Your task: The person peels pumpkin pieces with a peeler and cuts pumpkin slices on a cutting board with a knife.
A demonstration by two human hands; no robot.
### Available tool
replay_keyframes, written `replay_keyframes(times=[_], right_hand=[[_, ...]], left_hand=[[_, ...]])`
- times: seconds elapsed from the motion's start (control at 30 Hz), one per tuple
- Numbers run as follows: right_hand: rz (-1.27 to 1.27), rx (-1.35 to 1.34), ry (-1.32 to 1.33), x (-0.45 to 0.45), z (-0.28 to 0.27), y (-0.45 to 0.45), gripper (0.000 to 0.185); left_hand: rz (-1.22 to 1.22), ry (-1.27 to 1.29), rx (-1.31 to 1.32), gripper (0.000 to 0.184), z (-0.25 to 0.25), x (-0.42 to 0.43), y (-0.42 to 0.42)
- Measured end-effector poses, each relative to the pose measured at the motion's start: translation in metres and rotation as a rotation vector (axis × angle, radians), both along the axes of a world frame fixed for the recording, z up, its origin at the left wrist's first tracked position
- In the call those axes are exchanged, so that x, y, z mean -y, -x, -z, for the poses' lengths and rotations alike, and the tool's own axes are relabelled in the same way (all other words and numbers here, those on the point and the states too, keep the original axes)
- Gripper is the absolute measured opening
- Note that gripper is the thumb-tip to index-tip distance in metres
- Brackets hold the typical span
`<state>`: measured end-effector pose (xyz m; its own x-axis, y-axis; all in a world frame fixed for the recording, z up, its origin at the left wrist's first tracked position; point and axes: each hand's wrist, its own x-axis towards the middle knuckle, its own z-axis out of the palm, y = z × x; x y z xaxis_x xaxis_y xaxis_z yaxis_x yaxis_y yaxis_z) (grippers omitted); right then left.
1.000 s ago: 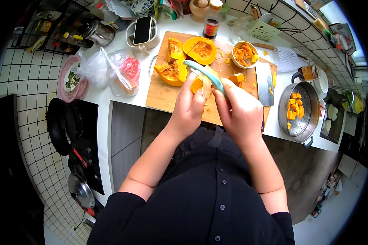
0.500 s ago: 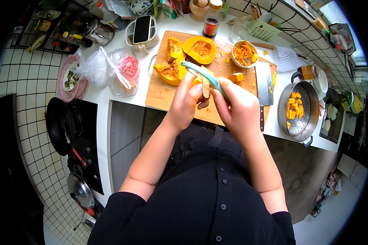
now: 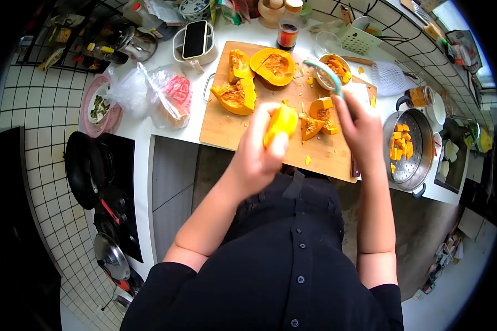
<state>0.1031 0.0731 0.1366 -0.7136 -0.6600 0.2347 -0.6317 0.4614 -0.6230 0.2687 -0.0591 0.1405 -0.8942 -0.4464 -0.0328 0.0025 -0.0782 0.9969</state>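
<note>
My left hand (image 3: 259, 157) is closed around a bright orange piece of pumpkin (image 3: 282, 124), above the front of the wooden cutting board (image 3: 221, 129). Off to the right, my right hand (image 3: 361, 127) grips a pale teal peeler (image 3: 327, 73), its curved head over the near side of a white bowl (image 3: 324, 84) of orange scraps. Smaller seeded pumpkin chunks (image 3: 321, 117) lie on the board between my hands. Larger pumpkin wedges (image 3: 234, 96) and a hollowed pumpkin half (image 3: 272, 66) rest at its back left. My right hand and forearm hide most of a cleaver (image 3: 355, 165).
A steel colander pot (image 3: 412, 168) with pumpkin cubes stands right of the board. Plastic bags (image 3: 168, 99) and a container bearing a phone (image 3: 195, 39) are on the left. Behind the board stands a jar (image 3: 287, 30). A wok (image 3: 83, 171) sits on the stove at far left.
My hands have moved apart. The peeler has come off the pumpkin piece and swung right toward the bowl, while the piece stays in my left hand, now showing its orange side.
</note>
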Motion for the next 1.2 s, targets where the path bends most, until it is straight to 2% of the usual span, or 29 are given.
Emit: replay_keyframes(times=[0.07,0.17,0.23,0.3,0.33,0.4,0.63,0.83,1.2], right_hand=[[0.042,0.012,-0.049,-0.002,-0.008,0.003,0.018],[0.011,-0.033,0.031,0.004,-0.002,-0.001,0.018],[-0.073,0.027,0.113,0.009,-0.007,-0.015,0.016],[-0.171,0.078,0.119,0.011,-0.002,-0.026,0.015],[-0.202,0.096,0.204,0.014,0.002,-0.032,0.015],[-0.230,0.141,0.155,0.014,-0.002,-0.038,0.016],[-0.258,0.001,0.154,0.013,-0.001,-0.041,0.018],[-0.237,-0.092,0.133,0.017,0.016,-0.039,0.019],[-0.254,-0.161,0.053,0.024,0.036,-0.040,0.016]], left_hand=[[-0.053,-0.043,0.043,0.037,0.014,0.006,0.003],[-0.058,-0.036,0.052,0.039,0.023,0.014,0.013],[-0.096,0.000,0.029,0.038,0.025,0.015,0.015],[-0.063,-0.102,0.037,0.035,0.020,0.017,0.014],[-0.046,-0.155,0.039,0.034,0.018,0.017,0.014],[-0.059,-0.107,0.020,0.033,0.021,0.016,0.015],[-0.053,-0.094,-0.013,0.033,0.021,0.014,0.012],[-0.045,-0.380,-0.071,0.035,0.026,0.009,0.012],[-0.014,-0.527,-0.060,0.038,0.049,0.012,0.005]])
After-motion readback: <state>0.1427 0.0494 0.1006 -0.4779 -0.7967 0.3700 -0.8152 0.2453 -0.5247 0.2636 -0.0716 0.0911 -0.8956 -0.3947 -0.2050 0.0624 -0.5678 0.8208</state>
